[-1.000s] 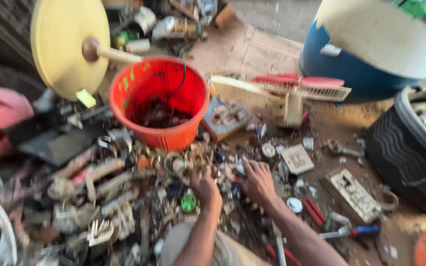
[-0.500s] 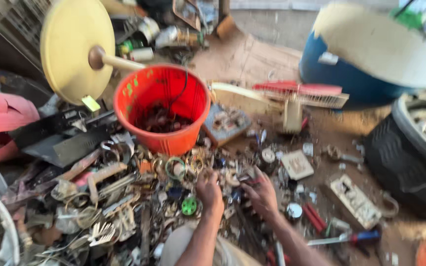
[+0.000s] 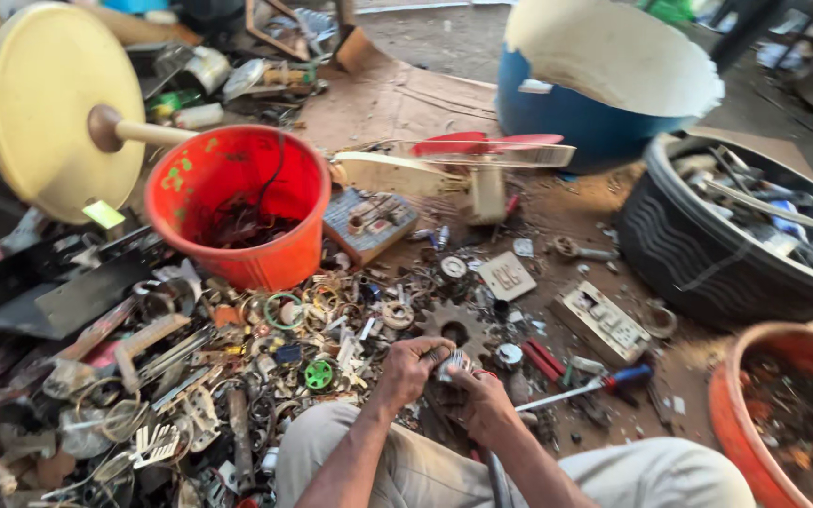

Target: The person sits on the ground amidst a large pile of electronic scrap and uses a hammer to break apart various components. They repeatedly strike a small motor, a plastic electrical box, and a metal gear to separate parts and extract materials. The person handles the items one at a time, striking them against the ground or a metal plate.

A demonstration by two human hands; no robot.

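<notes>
Sorting scrap: left hand [image 3: 413, 369] and right hand [image 3: 482, 400] both grip a small metal part [image 3: 454, 363]; next, judging which container suits it.

bucket [image 3: 279, 249] was orange-red, green-flecked | round disc [image 3: 49, 103] was pale yellow | barrel [image 3: 566, 118] was blue | fan blades [image 3: 491, 143] were red | tyre tub [image 3: 708, 263] was black, ribbed | small wheel [image 3: 318, 373] was green | screwdriver handle [image 3: 628, 377] was blue and red | gear [image 3: 454, 325] was rusty brown

Bare dirt floor [image 3: 557, 221], daylight; flattened cardboard [image 3: 397, 99] at 12 o'clock; scrap metal litter [image 3: 190, 395] toward 8 o'clock.
</notes>
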